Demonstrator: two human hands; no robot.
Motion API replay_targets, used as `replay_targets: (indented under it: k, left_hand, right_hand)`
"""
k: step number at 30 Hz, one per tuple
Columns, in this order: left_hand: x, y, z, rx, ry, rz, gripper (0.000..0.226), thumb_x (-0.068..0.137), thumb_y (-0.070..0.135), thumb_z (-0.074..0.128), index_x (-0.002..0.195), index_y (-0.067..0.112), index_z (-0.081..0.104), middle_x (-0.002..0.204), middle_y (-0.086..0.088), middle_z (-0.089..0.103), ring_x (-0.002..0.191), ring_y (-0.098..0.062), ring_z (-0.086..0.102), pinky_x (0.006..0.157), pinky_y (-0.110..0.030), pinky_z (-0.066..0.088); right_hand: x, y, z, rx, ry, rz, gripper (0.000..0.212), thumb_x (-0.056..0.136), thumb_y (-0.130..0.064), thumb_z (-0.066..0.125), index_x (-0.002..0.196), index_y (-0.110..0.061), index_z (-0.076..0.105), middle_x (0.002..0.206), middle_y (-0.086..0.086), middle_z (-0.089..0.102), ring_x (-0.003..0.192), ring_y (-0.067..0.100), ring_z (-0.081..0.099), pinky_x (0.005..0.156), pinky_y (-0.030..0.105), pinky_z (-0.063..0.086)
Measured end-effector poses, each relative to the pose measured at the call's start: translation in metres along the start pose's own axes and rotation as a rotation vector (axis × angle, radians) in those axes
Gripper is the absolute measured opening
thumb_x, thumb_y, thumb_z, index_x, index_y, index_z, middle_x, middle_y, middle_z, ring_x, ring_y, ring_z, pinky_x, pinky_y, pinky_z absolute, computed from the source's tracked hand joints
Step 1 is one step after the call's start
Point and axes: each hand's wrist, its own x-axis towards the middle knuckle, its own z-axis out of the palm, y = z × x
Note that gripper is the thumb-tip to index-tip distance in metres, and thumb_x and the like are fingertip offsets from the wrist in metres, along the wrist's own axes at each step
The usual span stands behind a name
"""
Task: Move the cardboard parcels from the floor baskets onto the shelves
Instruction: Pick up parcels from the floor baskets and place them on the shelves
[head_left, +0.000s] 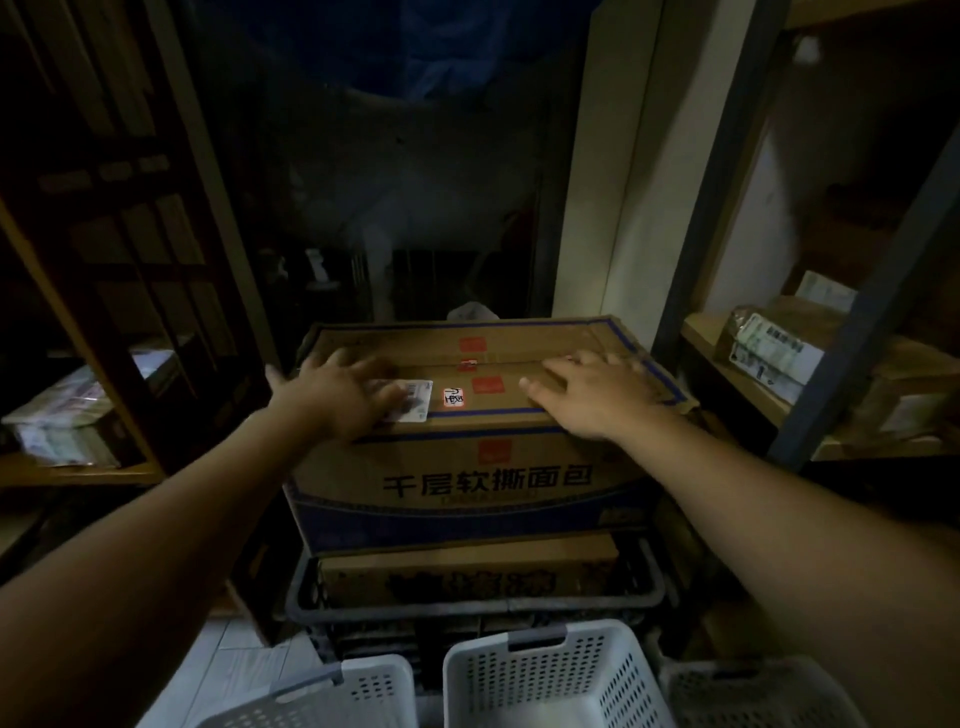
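A large cardboard parcel (467, 467) with blue bands and black printed characters sits on a flatter cardboard parcel (467, 574), which lies in a dark floor basket (395, 610). My left hand (337, 392) lies flat on the top of the large parcel, partly covering a white shipping label (415, 397). My right hand (592, 392) lies flat on the top too, toward its right side, fingers spread. Neither hand curls round an edge.
White perforated baskets (550, 675) stand at the bottom of the view. A wooden shelf unit (104, 467) on the left holds wrapped packages. The shelf (748, 384) on the right holds several labelled parcels behind a grey metal post (711, 218). The space behind is dark.
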Motion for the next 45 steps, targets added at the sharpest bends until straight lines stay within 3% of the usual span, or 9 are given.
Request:
replay_targets:
  k: [4, 8, 14, 22, 26, 31, 33, 40, 45]
  left_hand:
    - [0.014, 0.001, 0.017, -0.036, -0.11, -0.057, 0.081, 0.078, 0.085, 0.018, 0.148, 0.048, -0.002, 0.161, 0.01, -0.009, 0.147, -0.031, -0.013, 0.108, -0.07, -0.003]
    - [0.01, 0.001, 0.016, 0.01, -0.12, -0.038, 0.078, 0.082, 0.081, 0.019, 0.148, 0.047, -0.003, 0.16, 0.01, -0.011, 0.147, -0.03, -0.012, 0.11, -0.069, 0.002]
    - [-0.001, 0.009, -0.007, -0.018, -0.212, -0.06, 0.087, 0.077, 0.086, 0.024, 0.149, 0.046, -0.006, 0.16, 0.006, -0.016, 0.146, -0.029, -0.018, 0.109, -0.069, -0.007]
    - [-0.067, 0.008, -0.111, -0.13, -0.349, -0.069, 0.08, 0.084, 0.078, 0.026, 0.151, 0.042, 0.0, 0.161, 0.003, -0.011, 0.147, -0.027, -0.014, 0.111, -0.067, -0.002]
    - [-0.106, 0.016, -0.183, -0.115, -0.368, -0.032, 0.081, 0.085, 0.077, 0.027, 0.152, 0.038, 0.003, 0.161, 0.003, -0.01, 0.147, -0.027, -0.013, 0.113, -0.065, -0.003]
    - [-0.133, 0.012, -0.253, -0.15, -0.42, 0.002, 0.13, 0.038, 0.105, -0.001, 0.151, 0.04, 0.006, 0.162, 0.004, -0.002, 0.148, -0.024, -0.009, 0.115, -0.059, 0.003]
    - [-0.155, 0.021, -0.289, -0.163, -0.419, 0.005, 0.135, 0.034, 0.105, 0.0, 0.151, 0.039, 0.007, 0.161, 0.005, -0.001, 0.148, -0.024, -0.008, 0.115, -0.059, 0.003]
    - [-0.238, 0.059, -0.391, -0.212, -0.321, 0.056, 0.108, 0.063, 0.094, 0.021, 0.152, 0.034, 0.009, 0.162, -0.001, 0.001, 0.147, -0.028, -0.008, 0.116, -0.059, 0.005]
    - [-0.287, 0.09, -0.44, -0.257, -0.251, 0.112, 0.079, 0.088, 0.067, 0.041, 0.152, 0.034, 0.009, 0.161, -0.004, -0.001, 0.147, -0.032, -0.008, 0.116, -0.06, 0.004]
  right_hand:
    - [0.017, -0.001, 0.01, 0.057, -0.193, 0.069, 0.089, 0.074, -0.091, 0.012, 0.151, -0.047, 0.01, 0.164, -0.004, 0.0, 0.148, 0.039, -0.006, 0.116, 0.06, -0.006]
    - [0.017, -0.003, 0.015, 0.077, -0.195, 0.081, 0.088, 0.076, -0.09, 0.013, 0.152, -0.046, 0.009, 0.164, -0.004, -0.003, 0.148, 0.039, -0.008, 0.116, 0.06, -0.006]
    - [0.002, -0.004, -0.006, 0.109, -0.268, 0.111, 0.089, 0.079, -0.087, 0.016, 0.154, -0.041, 0.003, 0.164, -0.001, -0.007, 0.148, 0.037, -0.012, 0.117, 0.059, -0.005]
    - [-0.043, 0.01, -0.128, 0.125, -0.351, 0.079, 0.086, 0.087, -0.079, 0.027, 0.156, -0.03, 0.012, 0.164, 0.004, 0.004, 0.149, 0.035, 0.003, 0.119, 0.053, 0.008]
    - [-0.07, 0.016, -0.204, 0.133, -0.427, 0.076, 0.079, 0.087, -0.07, 0.043, 0.15, -0.023, 0.034, 0.15, 0.008, 0.041, 0.131, 0.032, 0.043, 0.109, 0.045, 0.036]
    - [-0.116, 0.022, -0.317, 0.201, -0.392, 0.07, 0.065, 0.088, -0.063, 0.051, 0.138, -0.021, 0.048, 0.132, 0.006, 0.057, 0.111, 0.024, 0.057, 0.094, 0.034, 0.049]
    - [-0.138, 0.027, -0.362, 0.191, -0.383, 0.072, 0.066, 0.09, -0.061, 0.05, 0.141, -0.019, 0.044, 0.136, 0.007, 0.054, 0.115, 0.025, 0.055, 0.096, 0.034, 0.047]
    - [-0.222, 0.045, -0.467, 0.216, -0.311, 0.106, 0.078, 0.094, -0.055, 0.051, 0.154, -0.016, 0.021, 0.157, 0.008, 0.031, 0.138, 0.028, 0.038, 0.107, 0.035, 0.037]
    - [-0.287, 0.065, -0.502, 0.259, -0.225, 0.17, 0.079, 0.094, -0.056, 0.049, 0.156, -0.018, 0.016, 0.16, 0.007, 0.022, 0.142, 0.028, 0.031, 0.108, 0.035, 0.034]
